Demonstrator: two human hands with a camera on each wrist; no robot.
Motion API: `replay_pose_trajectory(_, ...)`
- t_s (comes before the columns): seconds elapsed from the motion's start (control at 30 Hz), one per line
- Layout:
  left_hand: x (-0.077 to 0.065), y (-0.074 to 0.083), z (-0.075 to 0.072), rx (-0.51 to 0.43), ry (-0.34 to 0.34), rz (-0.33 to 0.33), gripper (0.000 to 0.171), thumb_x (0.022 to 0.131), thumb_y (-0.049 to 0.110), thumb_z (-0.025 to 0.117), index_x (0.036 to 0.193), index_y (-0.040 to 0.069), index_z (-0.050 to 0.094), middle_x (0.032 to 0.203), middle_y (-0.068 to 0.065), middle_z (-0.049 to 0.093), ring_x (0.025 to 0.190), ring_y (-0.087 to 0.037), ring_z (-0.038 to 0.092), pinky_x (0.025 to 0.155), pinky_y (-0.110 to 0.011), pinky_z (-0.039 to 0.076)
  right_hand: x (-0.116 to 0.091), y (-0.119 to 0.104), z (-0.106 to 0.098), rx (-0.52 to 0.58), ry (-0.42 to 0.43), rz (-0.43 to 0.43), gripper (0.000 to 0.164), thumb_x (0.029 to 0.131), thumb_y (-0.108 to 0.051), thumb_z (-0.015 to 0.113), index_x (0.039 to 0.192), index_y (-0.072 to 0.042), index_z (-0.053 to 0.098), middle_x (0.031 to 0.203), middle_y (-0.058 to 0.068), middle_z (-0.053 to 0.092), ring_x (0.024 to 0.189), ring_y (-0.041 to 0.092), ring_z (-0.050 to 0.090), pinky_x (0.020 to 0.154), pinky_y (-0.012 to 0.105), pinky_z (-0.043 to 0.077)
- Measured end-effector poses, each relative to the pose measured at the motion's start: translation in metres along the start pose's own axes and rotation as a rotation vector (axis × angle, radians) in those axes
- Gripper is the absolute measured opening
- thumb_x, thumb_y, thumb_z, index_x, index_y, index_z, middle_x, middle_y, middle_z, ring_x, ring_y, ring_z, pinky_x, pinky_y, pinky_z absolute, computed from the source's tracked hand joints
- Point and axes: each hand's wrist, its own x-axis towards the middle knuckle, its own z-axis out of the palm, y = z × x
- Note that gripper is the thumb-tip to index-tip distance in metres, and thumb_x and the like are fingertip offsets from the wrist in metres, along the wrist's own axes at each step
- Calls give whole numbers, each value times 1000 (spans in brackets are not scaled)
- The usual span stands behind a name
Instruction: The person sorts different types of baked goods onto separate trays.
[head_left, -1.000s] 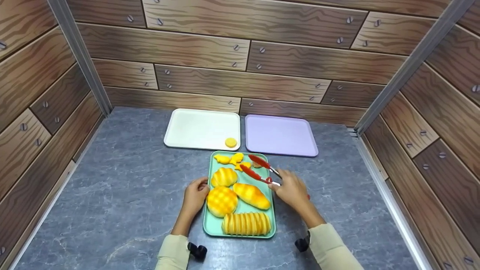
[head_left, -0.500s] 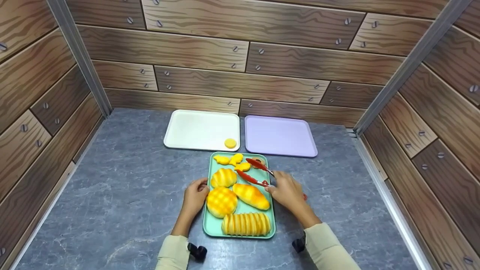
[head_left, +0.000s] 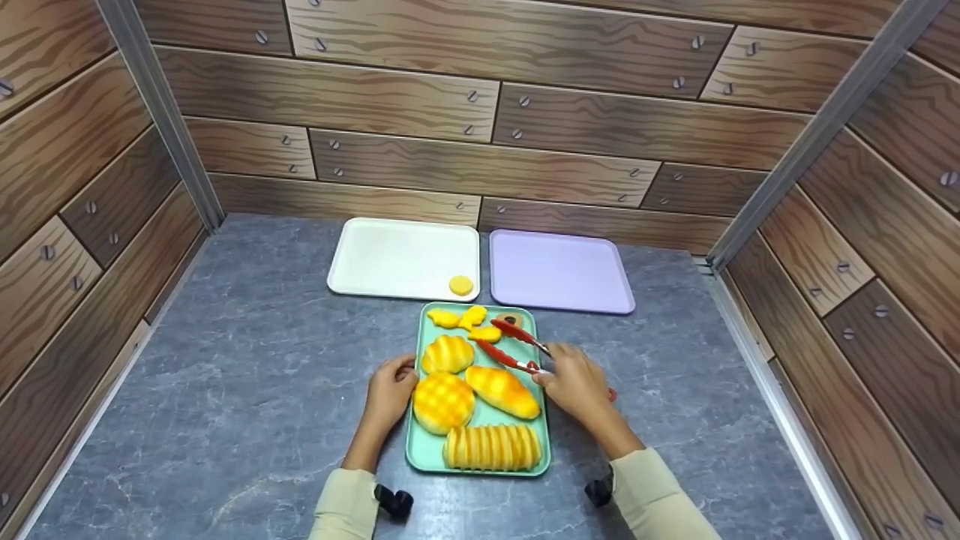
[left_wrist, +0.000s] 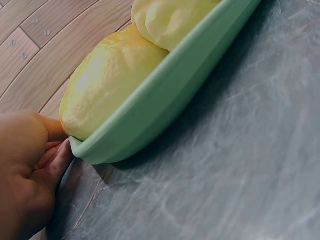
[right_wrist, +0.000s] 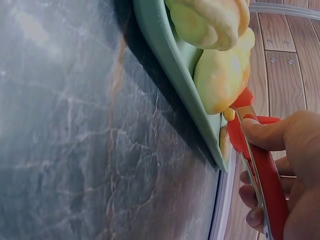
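My left hand (head_left: 391, 390) pinches the left rim of the green tray (head_left: 478, 416); the left wrist view shows its fingers at the tray's edge beside a round bread (left_wrist: 107, 82). With my right hand (head_left: 576, 382) I hold red-tipped tongs (right_wrist: 267, 180), their arms spread apart. The tips hang over the tray's far right part, by a small brown ring-shaped doughnut (head_left: 510, 318) and a small yellow fish-shaped piece (head_left: 485, 334). More yellow fish-shaped pieces (head_left: 445, 319) lie beside it. Nearer are a striped bun (head_left: 448, 355), a scored round bread (head_left: 443, 403), an oval bread (head_left: 502, 391) and a ridged loaf (head_left: 492, 448).
Behind the green tray, a white tray (head_left: 397, 255) holds a round yellow piece (head_left: 460, 285) in its near right corner. A lilac tray (head_left: 561, 270) lies to its right. Wood-patterned walls (head_left: 405, 157) enclose the grey marbled table (head_left: 247, 375) at the back and sides.
The tongs have shifted slightly left and toward me, uncovering more of the doughnut, then held nearly still over the last half second. My left hand has stayed at the tray.
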Motion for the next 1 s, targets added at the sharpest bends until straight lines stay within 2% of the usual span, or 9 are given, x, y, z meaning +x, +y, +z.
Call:
replay_pose_trajectory(0.13, -1, 0, -3, 5, -2, -15, 34, 93, 4, 62, 125, -4, 67, 108, -16, 68, 98, -23, 65, 87, -36, 54, -2, 0, 2, 3, 10, -13, 57, 85, -32, 80, 132, -4, 63, 122, 14, 67, 110, 34, 64, 91, 56, 52)
replay_pose_trajectory(0.33, -1, -2, -3, 1, -6, 6, 33, 93, 2, 61, 124, -6, 67, 108, -18, 68, 98, -25, 65, 86, -36, 54, -5, 0, 4, 10, 32, -23, 55, 84, -33, 81, 129, -7, 65, 114, 11, 69, 101, 32, 65, 83, 55, 53)
replay_pose_trajectory(0.57, -1, -1, -3, 11, -2, 19, 32, 91, 1, 61, 122, -7, 67, 106, -17, 68, 95, -23, 64, 85, -31, 53, -8, 2, 6, 71, 29, 3, 55, 83, -32, 82, 130, -7, 65, 120, 11, 69, 106, 32, 65, 88, 55, 52)
replay_pose_trajectory(1.0, 0, 1, -1, -1, -13, 9, 32, 93, 2, 61, 123, -7, 67, 108, -18, 68, 98, -25, 64, 88, -36, 53, -7, 5, 4, 120, 19, 73, 58, 84, -31, 81, 134, -10, 62, 121, 10, 68, 108, 33, 65, 91, 56, 50)
